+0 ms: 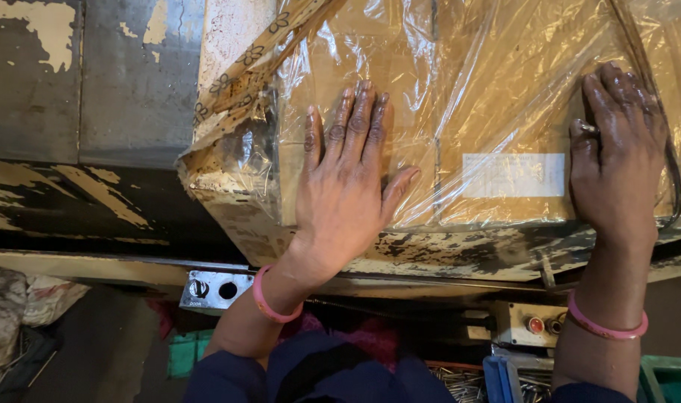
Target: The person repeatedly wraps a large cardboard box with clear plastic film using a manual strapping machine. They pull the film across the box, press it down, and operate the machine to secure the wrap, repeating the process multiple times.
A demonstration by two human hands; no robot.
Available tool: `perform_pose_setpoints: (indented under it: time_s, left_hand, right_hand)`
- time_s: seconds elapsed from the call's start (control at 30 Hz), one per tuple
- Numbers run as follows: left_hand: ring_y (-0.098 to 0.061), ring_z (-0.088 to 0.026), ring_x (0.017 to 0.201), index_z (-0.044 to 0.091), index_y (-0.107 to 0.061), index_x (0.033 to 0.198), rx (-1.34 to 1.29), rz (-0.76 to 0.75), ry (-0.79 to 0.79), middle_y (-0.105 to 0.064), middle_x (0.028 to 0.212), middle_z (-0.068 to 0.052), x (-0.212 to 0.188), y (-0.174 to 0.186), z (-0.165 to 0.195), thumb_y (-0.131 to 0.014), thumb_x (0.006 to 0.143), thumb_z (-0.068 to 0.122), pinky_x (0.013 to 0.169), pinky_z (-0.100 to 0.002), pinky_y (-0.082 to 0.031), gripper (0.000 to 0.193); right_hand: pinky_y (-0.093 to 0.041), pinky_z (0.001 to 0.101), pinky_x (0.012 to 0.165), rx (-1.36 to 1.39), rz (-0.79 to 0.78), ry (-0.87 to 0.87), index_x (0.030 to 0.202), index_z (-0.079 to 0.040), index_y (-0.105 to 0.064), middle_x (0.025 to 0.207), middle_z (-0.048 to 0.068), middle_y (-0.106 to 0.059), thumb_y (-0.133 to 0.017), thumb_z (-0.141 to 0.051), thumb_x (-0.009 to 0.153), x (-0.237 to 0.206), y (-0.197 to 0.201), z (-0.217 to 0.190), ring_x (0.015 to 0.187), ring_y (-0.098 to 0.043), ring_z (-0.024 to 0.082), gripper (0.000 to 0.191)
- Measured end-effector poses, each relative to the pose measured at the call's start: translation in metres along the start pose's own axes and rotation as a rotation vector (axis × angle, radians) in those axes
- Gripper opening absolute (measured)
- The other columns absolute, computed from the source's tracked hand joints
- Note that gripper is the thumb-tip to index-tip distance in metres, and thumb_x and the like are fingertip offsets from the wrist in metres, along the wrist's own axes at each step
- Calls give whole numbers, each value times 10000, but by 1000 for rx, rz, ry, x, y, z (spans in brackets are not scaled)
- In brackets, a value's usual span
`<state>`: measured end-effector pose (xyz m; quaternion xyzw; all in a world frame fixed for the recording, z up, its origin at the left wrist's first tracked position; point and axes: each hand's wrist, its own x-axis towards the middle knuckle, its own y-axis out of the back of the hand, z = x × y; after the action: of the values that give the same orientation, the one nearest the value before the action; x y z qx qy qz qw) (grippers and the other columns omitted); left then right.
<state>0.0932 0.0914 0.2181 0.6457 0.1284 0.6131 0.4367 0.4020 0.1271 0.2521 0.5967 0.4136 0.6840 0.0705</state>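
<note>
We're pressing both palms flat, fingers spread wide, left hand (346,183) and right hand (616,168), on a brown cardboard box wrapped in crinkly clear plastic film (460,112), holding nothing.

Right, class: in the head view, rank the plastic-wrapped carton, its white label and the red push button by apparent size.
1. plastic-wrapped carton
2. white label
3. red push button, though it sits lower, nearer the camera.

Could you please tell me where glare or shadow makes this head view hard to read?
Head view: glare streaks the clear plastic wrap over the cardboard box, washing out its white label; the left hand and right hand are sharp; below the worn table edge lies deep shadow.
</note>
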Motion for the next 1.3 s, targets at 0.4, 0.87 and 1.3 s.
perform_pose_setpoints:
  time_s: [0.4, 0.87, 1.3]
  left_hand:
    - [-303, -360, 1547, -33, -381, 1564, 2, 6, 1, -359, 1634, -218, 2, -3, 0, -482, 1053, 548, 1277, -593, -139, 780]
    - [-301, -347, 1550, -29, -381, 1564, 5, 4, -1, -358, 1636, -211, 1, -2, 0, -486, 1052, 551, 1278, -588, -149, 781]
    - [-301, -353, 1549, -27, -375, 1564, -9, 9, 1, -353, 1639, -209, 1, -3, 0, -503, 1047, 543, 1279, -591, -145, 780]
  right_hand:
    - [-295, 539, 1220, -13, 11, 22, 1481, 14, -581, 1517, 237, -550, -591, 21, 1012, -1, -2, 4, 1437, -463, 430, 469]
    - [-289, 541, 1223, -10, 16, 24, 1473, 21, -584, 1517, 239, -550, -597, 11, 1033, -1, -1, 3, 1441, -466, 423, 441]
    - [-279, 542, 1220, -3, 7, 0, 1464, 7, -575, 1505, 233, -543, -579, 8, 1019, -1, -1, 3, 1435, -459, 410, 444]
